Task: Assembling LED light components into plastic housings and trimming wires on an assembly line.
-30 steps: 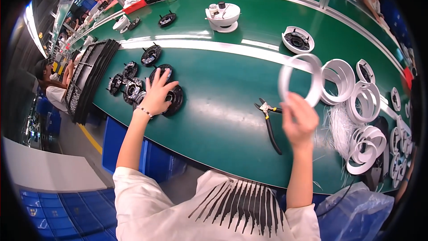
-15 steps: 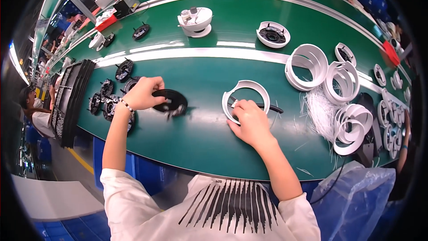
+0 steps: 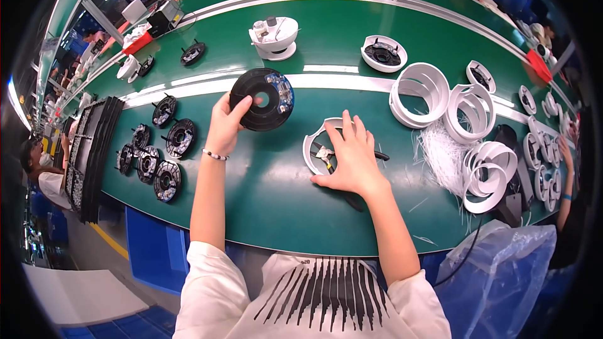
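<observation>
Raised over the middle of the bench, a black round disc (image 3: 267, 119) with a centre hole and a blue circuit board on one edge is pinched in my left hand (image 3: 222, 130). My thumb lies across its face. To the right, my right hand (image 3: 355, 162) has its fingers spread over a white plastic ring (image 3: 307, 150) lying on the green bench. The hand covers much of the ring's right side; whether it grips the rim is hard to see. Pliers (image 3: 325, 154) with dark handles lie within the ring, partly under my hand.
Several black round assemblies (image 3: 180, 139) lie to the left, by a stack of black trays (image 3: 94, 150). At right are white rings (image 3: 419, 96), a heap of white strips (image 3: 440, 157) and a clear plastic bag (image 3: 502, 263). A white housing (image 3: 274, 39) stands beyond the pale rail.
My left hand has moved right and up from the assemblies, bringing the black disc face-on into view. The fingers of my right hand have spread out over the ring, and the pliers have turned.
</observation>
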Demonstrator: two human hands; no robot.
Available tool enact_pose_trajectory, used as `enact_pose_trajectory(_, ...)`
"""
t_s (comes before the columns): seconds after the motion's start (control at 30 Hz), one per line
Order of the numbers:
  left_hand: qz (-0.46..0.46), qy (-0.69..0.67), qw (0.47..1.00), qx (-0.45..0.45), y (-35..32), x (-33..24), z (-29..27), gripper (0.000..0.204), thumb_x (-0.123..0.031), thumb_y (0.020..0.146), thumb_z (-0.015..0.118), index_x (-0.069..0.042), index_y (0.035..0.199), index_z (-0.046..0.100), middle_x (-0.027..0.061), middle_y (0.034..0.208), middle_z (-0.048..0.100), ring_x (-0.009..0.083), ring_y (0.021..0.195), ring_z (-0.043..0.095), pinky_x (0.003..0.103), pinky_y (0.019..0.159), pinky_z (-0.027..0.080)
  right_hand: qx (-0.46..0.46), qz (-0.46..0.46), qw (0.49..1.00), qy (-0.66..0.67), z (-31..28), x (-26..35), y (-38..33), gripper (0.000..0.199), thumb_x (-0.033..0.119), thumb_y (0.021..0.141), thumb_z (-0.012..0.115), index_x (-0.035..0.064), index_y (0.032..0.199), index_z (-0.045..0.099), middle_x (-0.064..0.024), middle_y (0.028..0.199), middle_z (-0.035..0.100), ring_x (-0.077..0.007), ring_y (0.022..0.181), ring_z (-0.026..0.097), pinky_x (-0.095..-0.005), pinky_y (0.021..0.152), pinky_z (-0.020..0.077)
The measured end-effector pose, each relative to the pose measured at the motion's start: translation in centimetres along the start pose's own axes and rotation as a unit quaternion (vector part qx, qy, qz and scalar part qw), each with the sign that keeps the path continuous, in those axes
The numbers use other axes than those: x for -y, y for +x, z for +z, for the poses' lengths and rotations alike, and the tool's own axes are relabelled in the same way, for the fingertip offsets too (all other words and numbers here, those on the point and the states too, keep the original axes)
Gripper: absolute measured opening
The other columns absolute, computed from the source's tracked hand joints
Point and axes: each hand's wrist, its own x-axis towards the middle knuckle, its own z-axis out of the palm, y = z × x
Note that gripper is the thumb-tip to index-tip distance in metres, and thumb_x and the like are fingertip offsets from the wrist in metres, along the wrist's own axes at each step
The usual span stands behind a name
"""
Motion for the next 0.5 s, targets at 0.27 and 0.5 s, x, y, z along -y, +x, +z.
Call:
enact_pose_trajectory(0.27, -0.007, -0.074, 0.997, -0.021, -1.3, 2.9, 0.4, 0.021, -0.01, 0.085, 0.052, 0.0, 0.104, 0.051, 0.0073, 0.094, 0.059, 0.0148, 0.08, 0.061, 0.028, 0.066, 0.054, -0.134, 0.061, 0.98, 0.131, -1.3, -0.2, 0.4, 0.108, 0.038, 0.046, 0.078, 0.0005, 0.131, 0.023, -0.0224, 0.125, 0.03, -0.0367, 0.116, 0.028, -0.0451, 0.095, 0.0282)
enact_pose_trajectory(0.5, -0.016, -0.046, 0.998, 0.05, -3.7, 4.9, 4.4, 0.024, -0.01, 0.083, 0.056, 0.001, 0.104, 0.053, 0.0043, 0.094, 0.059, 0.009, 0.082, 0.055, 0.024, 0.072, 0.046, -0.234, 0.033, 0.915, 0.327, 0.3, 1.6, 0.7, 0.108, 0.028, 0.049, 0.081, -0.0003, 0.133, 0.02, -0.0196, 0.128, 0.03, -0.0291, 0.117, 0.036, -0.0379, 0.098, 0.0298)
